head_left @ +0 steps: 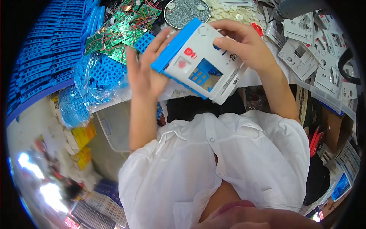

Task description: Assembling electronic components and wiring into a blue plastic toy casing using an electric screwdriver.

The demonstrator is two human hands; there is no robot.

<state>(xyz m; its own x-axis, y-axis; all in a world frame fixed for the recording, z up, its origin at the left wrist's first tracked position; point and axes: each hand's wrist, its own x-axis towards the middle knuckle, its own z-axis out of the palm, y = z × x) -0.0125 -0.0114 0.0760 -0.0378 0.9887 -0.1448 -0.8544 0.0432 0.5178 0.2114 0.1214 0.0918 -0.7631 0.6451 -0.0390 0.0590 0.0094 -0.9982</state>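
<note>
"Most of the white worktop (251, 78) is covered; stacked blue plastic frames (49, 49) are ranked at far left. Where is the white-and-blue plastic casing (207, 53)?"

"Mid-scene, held tilted across the near edge. It is gripped by the right hand (248, 47), thumb on the face. At the left hand (150, 72), blurred, the fingers are spread wide beside the blue side; whether it is pressed there cannot be told."

"What could go wrong?"

"If the right grip slipped, the casing could be dropped off the near edge. If swung far, wired circuit boards (114, 36) could be snagged or small metal screws (187, 17) spilled."

"And room?"

"Little at far or left; more is offered nearward, before the shirt (213, 152)."
</note>
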